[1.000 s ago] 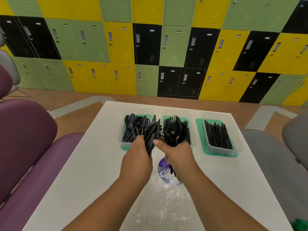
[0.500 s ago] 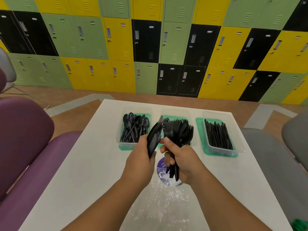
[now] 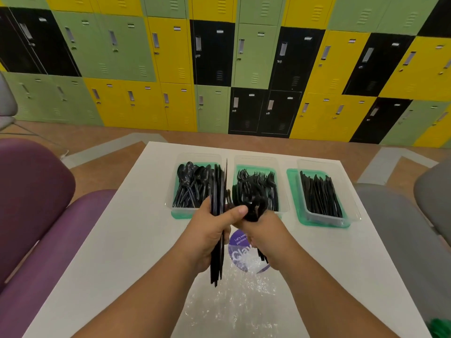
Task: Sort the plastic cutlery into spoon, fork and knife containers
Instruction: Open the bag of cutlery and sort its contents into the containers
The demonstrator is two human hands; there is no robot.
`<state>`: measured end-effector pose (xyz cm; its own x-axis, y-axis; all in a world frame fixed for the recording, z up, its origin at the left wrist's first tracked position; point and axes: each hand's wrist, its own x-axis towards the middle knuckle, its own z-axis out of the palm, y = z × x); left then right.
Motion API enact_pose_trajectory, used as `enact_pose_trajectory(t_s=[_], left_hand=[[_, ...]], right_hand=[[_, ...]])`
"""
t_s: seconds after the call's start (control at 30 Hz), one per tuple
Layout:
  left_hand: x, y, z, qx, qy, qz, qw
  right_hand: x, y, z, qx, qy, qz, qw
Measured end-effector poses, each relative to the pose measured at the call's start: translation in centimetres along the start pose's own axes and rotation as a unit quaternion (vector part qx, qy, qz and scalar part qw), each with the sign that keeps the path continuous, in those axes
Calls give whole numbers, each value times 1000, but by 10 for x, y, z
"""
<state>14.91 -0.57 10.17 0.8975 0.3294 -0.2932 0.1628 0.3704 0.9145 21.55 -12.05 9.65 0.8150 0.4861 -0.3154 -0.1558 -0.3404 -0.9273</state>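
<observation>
Mid-sort: both hands loaded over counter (image 3: 122,240) centre.
Left hand (image 3: 210,237) grips flat stack (image 3: 218,191), likely knives; right hand (image 3: 268,236) grips fork bundle (image 3: 249,198). Next: forks to middle container (image 3: 256,159), knives to right container (image 3: 351,201), far edge.

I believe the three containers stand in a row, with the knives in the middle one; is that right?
Not quite: the head view shows the knives in the right container; the middle container holds forks. The three do stand in a row.

Spoons (image 3: 192,184) lie left, forks (image 3: 267,181) middle, knives (image 3: 319,195) right.
</observation>
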Motion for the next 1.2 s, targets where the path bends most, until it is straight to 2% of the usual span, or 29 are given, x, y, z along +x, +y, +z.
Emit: enact_pose_trajectory(t_s=[0.07, 0.17, 0.23, 0.33, 0.43, 0.53, 0.6, 0.83, 0.97, 1.2], left_hand=[[6, -3, 2, 7, 35, -3, 999], [18, -3, 0, -2, 76, -17, 997], [23, -2, -2, -1, 67, -31, 997], [31, -6, -5, -12, 76, -61, 995], [42, -10, -13, -38, 100, -94, 990], [52, -13, -23, -60, 106, -112, 986], [59, -14, -28, -77, 86, -122, 986], [73, -10, -35, -185, -55, -159, 968], [76, -11, -38, -219, -106, -160, 957], [76, -9, -36, -245, -127, -153, 949]], right_hand=[[-1, -1, 3, -35, -2, -27, 999], [-3, 1, 2, 26, -51, -43, 997], [-2, 3, -2, 62, -81, -29, 994], [14, 5, -11, 77, -83, 9, 994], [50, 0, -25, 89, -4, 81, 993], [109, 2, -43, 59, 65, 119, 989], [142, 5, -48, 21, 78, 137, 987], [183, 13, -41, -107, 135, 168, 971], [190, 23, -40, -107, 145, 166, 970], [186, 22, -57, -214, 144, 143, 956]])
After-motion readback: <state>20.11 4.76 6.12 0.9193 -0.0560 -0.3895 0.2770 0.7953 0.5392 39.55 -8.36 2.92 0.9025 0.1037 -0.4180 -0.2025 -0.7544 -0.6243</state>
